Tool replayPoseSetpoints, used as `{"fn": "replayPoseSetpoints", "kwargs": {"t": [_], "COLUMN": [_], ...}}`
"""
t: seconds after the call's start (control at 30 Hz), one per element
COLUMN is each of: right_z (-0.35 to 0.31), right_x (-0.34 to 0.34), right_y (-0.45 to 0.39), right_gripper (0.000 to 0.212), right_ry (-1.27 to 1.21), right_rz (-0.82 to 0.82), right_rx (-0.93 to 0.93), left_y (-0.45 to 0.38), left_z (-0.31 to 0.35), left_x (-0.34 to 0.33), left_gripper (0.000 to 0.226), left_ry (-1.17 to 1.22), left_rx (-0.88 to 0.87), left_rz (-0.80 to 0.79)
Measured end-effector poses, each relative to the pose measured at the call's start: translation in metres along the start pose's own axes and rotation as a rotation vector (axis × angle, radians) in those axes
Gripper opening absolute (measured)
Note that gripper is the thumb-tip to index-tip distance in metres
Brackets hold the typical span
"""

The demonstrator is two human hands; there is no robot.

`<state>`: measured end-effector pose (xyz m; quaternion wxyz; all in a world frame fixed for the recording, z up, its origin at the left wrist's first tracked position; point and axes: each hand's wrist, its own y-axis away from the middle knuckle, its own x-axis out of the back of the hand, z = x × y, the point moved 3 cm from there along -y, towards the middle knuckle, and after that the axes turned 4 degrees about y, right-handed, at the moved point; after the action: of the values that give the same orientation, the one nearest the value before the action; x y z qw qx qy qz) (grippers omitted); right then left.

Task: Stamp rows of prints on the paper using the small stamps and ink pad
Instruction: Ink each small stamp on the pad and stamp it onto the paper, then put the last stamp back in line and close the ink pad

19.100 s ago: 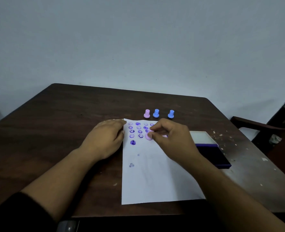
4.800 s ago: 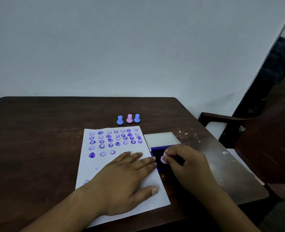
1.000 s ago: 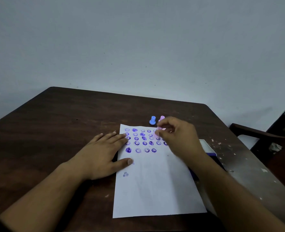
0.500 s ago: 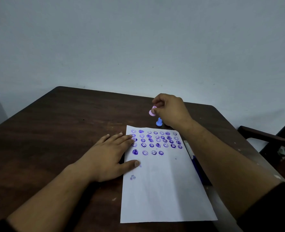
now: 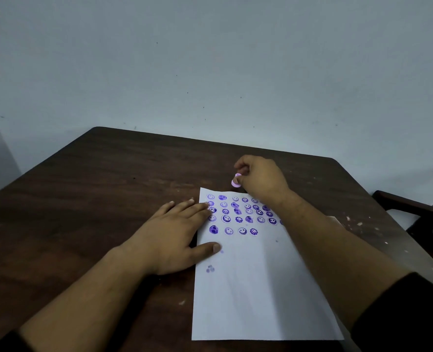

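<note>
White paper [image 5: 256, 288] w/ purple smiley prints [image 5: 238, 214]; pink stamp [image 5: 235, 181]

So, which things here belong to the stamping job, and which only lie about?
Part of the job:
- paper with purple prints
- pink stamp, pinched in the right hand
- left hand, pressing the paper's edge

Only lying about:
- dark chair at the right
- pale specks on the table

Dark wooden table [image 5: 108, 199] with pale specks, a stamped white paper [image 5: 256, 288] flat on it
</note>
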<state>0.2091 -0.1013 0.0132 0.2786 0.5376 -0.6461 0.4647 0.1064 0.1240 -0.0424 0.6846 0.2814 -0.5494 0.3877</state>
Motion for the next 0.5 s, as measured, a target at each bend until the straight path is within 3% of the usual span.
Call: {"fn": "replayPoseSetpoints", "kwargs": {"t": [0.5], "right_z": [0.0047], "right_x": [-0.0108], "right_y": [-0.0028], "right_gripper": [0.018], "right_ry": [0.077], "right_rz": [-0.04], "right_rx": [-0.005], "left_y": [0.0], "left_z": [0.0003], "left_x": [0.0], "left_gripper": [0.096], "left_ry": [0.001], "left_rx": [0.0], "left_rz": [0.0]}}
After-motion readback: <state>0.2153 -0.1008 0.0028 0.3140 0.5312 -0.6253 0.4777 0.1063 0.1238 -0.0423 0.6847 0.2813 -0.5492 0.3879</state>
